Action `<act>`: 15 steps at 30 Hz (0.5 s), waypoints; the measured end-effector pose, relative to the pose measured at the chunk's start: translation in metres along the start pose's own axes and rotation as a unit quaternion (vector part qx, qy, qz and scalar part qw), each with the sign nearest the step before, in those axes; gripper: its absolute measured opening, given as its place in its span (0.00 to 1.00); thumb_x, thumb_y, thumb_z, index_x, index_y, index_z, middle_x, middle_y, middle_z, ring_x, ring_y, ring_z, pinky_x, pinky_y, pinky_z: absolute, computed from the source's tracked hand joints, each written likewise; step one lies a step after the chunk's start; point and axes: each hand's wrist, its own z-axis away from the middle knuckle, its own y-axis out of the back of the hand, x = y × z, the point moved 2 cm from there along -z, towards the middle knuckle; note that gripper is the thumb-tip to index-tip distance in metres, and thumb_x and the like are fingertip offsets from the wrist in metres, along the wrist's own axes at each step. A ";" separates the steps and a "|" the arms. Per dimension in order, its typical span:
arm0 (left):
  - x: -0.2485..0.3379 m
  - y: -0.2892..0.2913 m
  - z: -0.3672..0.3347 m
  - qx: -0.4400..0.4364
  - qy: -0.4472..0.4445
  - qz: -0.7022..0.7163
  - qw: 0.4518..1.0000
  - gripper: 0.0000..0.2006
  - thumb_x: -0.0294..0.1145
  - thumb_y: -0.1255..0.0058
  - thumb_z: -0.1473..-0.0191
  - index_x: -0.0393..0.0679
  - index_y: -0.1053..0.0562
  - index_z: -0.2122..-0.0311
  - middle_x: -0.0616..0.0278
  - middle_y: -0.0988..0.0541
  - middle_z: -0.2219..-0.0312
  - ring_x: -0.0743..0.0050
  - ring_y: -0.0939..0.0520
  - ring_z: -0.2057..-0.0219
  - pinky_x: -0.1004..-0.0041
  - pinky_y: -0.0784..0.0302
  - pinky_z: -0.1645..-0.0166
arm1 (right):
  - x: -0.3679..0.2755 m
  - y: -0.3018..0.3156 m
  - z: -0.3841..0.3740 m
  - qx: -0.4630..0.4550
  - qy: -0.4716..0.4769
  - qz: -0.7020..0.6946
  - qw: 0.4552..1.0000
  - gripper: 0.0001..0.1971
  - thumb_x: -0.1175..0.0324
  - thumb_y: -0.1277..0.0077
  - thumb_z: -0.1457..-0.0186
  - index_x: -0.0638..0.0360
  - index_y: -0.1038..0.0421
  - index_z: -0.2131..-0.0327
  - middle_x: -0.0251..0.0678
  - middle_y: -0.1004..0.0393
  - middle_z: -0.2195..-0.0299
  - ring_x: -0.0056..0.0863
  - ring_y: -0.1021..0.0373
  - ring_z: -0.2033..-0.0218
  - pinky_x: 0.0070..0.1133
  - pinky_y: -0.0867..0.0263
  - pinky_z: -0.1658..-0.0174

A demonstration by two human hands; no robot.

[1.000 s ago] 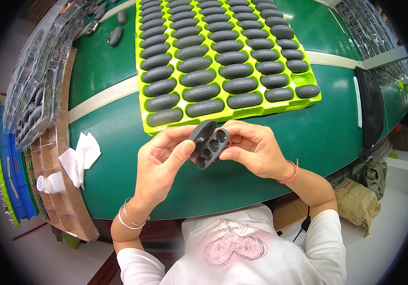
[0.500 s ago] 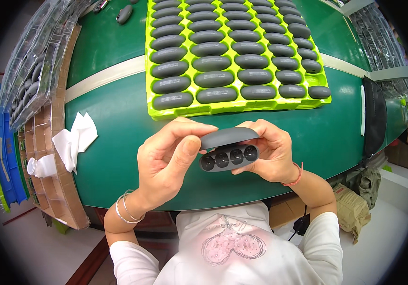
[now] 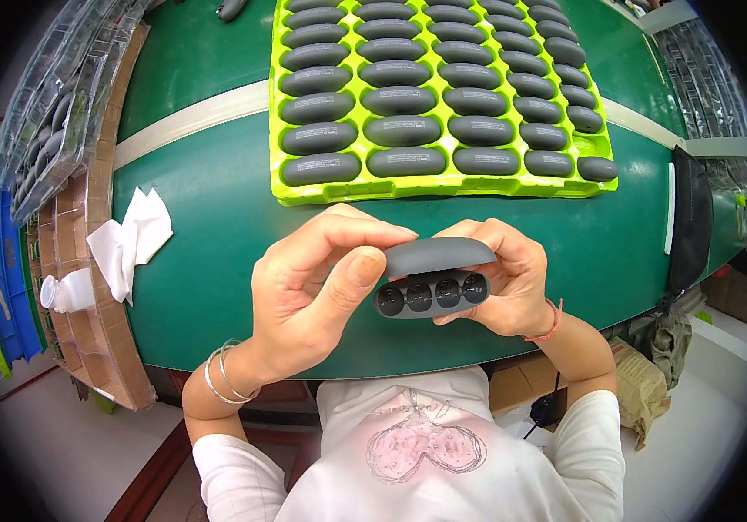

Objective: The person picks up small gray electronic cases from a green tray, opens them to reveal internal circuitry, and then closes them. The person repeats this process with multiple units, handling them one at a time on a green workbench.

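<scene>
Between my two hands is a dark grey oval earbud case (image 3: 440, 253), its lid raised and its base showing a row of several glossy black round wells. My left hand (image 3: 314, 291) grips the left end, the thumb and index finger at the lid's edge. My right hand (image 3: 512, 287) holds the right end, with fingers behind and the thumb below the base. Just beyond my hands, a lime-green tray (image 3: 408, 189) holds rows of similar grey cases (image 3: 406, 162), lying in its slots.
A white cloth (image 3: 132, 239) lies on the green table (image 3: 208, 287) at the left. Beside it stand a cardboard divider box (image 3: 117, 348) with a white bottle (image 3: 69, 291) and stacked clear plastic trays (image 3: 69, 87). At the right edge hangs a black pouch (image 3: 691, 222).
The case and my hands sit slightly farther right in view, with the grip alike and the lid still raised. The tray and table have shifted a little in view.
</scene>
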 end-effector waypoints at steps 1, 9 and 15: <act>0.000 0.000 0.000 0.000 0.004 0.005 1.000 0.13 0.31 0.54 0.39 0.30 0.27 0.58 0.56 0.23 0.65 0.75 0.25 0.65 0.76 0.29 0.59 | 0.000 0.001 0.000 -0.001 -0.007 0.003 1.000 0.20 0.88 0.40 0.60 0.66 0.34 0.61 0.46 0.30 0.56 0.32 0.30 0.54 0.29 0.26 0.53; -0.002 -0.001 0.001 0.000 0.027 0.035 0.999 0.13 0.31 0.56 0.38 0.30 0.28 0.57 0.57 0.23 0.65 0.78 0.25 0.65 0.78 0.29 0.59 | -0.007 0.000 0.001 0.000 0.011 0.021 1.000 0.22 0.88 0.37 0.63 0.65 0.34 0.63 0.45 0.29 0.57 0.30 0.29 0.56 0.27 0.26 0.55; -0.001 -0.005 0.002 0.042 0.074 0.061 0.995 0.13 0.32 0.56 0.38 0.31 0.27 0.58 0.59 0.22 0.65 0.80 0.23 0.66 0.78 0.26 0.60 | -0.009 0.002 0.000 -0.008 0.013 0.030 0.999 0.22 0.87 0.36 0.63 0.65 0.34 0.63 0.44 0.29 0.58 0.29 0.28 0.58 0.26 0.26 0.56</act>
